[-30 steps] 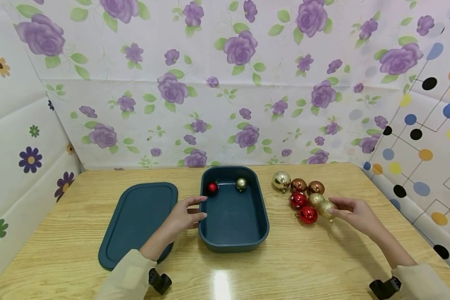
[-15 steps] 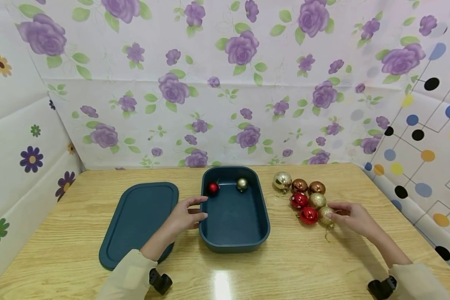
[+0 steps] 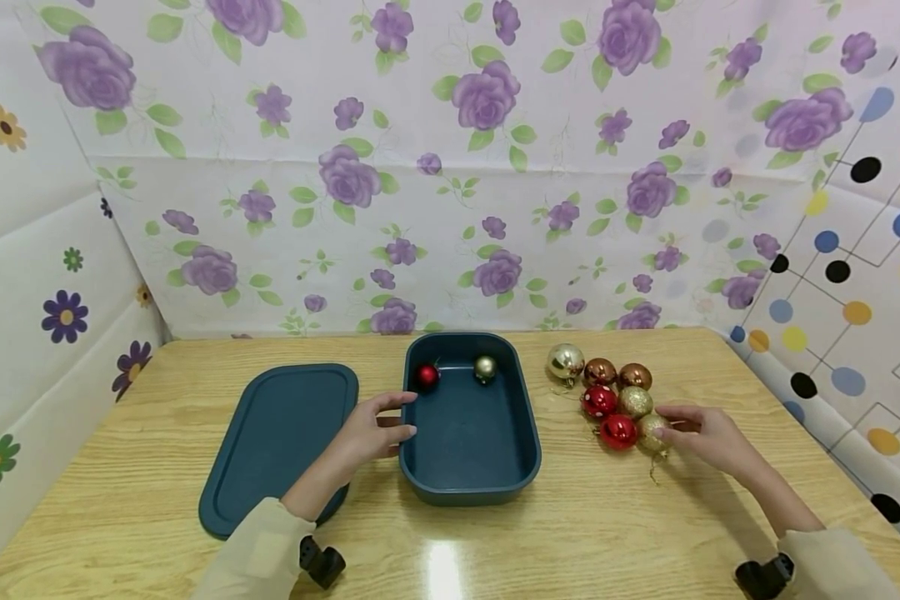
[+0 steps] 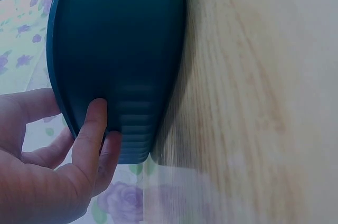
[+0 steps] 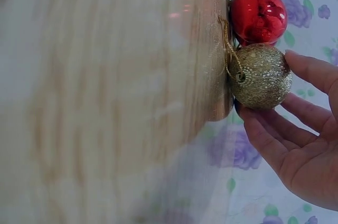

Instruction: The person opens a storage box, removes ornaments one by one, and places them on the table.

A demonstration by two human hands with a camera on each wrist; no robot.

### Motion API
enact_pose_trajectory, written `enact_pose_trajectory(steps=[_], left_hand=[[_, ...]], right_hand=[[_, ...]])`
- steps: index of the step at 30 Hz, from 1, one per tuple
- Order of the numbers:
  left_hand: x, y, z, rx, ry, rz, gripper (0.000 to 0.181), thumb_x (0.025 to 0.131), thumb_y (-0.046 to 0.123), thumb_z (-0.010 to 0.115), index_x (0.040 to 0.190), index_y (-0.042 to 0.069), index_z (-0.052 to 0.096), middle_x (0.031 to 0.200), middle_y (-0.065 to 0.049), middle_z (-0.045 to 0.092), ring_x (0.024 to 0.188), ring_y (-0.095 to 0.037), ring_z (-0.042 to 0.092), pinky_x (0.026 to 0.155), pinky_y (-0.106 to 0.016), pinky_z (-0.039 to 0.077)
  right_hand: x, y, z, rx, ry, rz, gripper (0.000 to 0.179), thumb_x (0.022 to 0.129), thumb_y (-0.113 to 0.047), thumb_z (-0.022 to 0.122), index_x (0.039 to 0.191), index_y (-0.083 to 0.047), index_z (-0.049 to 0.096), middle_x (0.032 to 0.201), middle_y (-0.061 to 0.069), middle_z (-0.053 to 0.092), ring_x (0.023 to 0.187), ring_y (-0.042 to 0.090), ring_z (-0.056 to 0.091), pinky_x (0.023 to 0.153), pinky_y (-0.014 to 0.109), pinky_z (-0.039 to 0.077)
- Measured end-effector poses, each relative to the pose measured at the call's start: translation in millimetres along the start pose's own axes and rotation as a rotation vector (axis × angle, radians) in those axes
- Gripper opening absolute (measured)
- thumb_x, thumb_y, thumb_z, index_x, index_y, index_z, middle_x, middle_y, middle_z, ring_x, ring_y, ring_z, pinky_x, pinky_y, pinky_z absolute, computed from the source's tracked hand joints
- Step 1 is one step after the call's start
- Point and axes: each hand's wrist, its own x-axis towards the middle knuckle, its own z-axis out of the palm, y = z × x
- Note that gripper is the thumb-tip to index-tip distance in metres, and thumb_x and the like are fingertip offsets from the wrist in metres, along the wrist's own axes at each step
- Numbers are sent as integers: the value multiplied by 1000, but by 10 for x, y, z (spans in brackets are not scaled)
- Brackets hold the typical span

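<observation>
My left hand (image 3: 365, 429) holds the left wall of a dark teal box (image 3: 468, 496), some fingers over the rim and others on the outer side (image 4: 121, 39). Inside, towards the back, lie a small red bauble (image 3: 427, 376) and a small gold bauble (image 3: 484, 368). On the right, my right hand (image 3: 708, 435) grips a glittery gold bauble (image 5: 261, 76) between thumb and fingers; it sits on the table with its cord loop lying out. Touching or close beside it are a shiny red bauble (image 5: 259, 17) and another glittery gold bauble (image 3: 634, 402).
A dark teal lid (image 3: 277, 450) lies flat left of the box. Behind the held bauble are a dotted red bauble (image 3: 598, 401), two copper baubles (image 3: 600, 372) and a larger shiny gold one (image 3: 566, 362). Patterned cloth walls border the wooden table (image 3: 570, 525).
The held glittery bauble has turned a little, bringing its cord loop towards the front, and the right hand has shifted slightly with it. The left hand stays at the box wall.
</observation>
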Motion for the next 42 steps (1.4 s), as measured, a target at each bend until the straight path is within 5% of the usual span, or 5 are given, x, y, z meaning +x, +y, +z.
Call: enact_pose_trajectory(steps=[14,22,42], left_hand=[[-19,33,-10,-11,-24,5,47,86,2,60,132,6,48,135,-19,36,102,-26,51,71,-34,52],[-14,20,-7,-6,-8,-4,48,85,2,61,131,8,49,136,-18,37,104,-27,51,70,-33,52],[10,-9,-7,-18,-18,3,48,85,1,61,131,6,48,132,-18,39,99,-26,51,70,-34,52]], right_hand=[[13,-126,-104,-24,9,-56,47,87,-26,63,121,5,55,116,24,58,101,37,57,71,27,50],[170,-486,-84,31,-6,-73,50,87,-29,63,124,3,54,121,24,55,106,39,54,76,35,51],[773,-1368,515,200,-139,-250,51,85,-28,65,127,-2,53,124,18,55,111,30,53,89,40,45]])
